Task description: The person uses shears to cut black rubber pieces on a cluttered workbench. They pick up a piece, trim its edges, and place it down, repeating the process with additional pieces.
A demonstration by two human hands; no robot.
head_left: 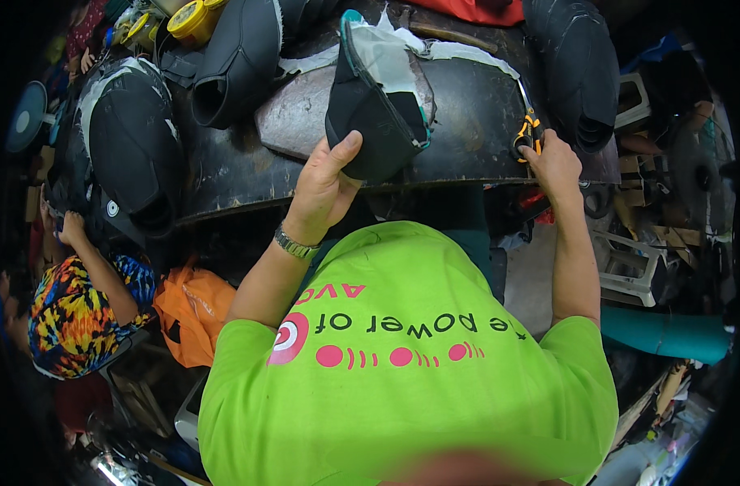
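My left hand (329, 174) pinches the lower end of a black shoe upper (370, 134), thumb on top. The upper has teal edging and a white lining piece (383, 61) with ragged edges at its top. It is held above a flat grey stone slab (293, 117) on the dark table (475, 105). At the table's right side, my right hand (554, 162) is closed on the handles of orange-and-black scissors (529, 134). Their blades point away from me, by the end of a torn white strip (475, 55).
More black uppers lie about: one at left (135, 146), one behind the slab (238, 57), one at right (572, 65). Yellow tubs (193, 23) stand at the far left. Another person in a patterned shirt (82, 312) sits left, near an orange bag (193, 312). A white stool (629, 263) is at right.
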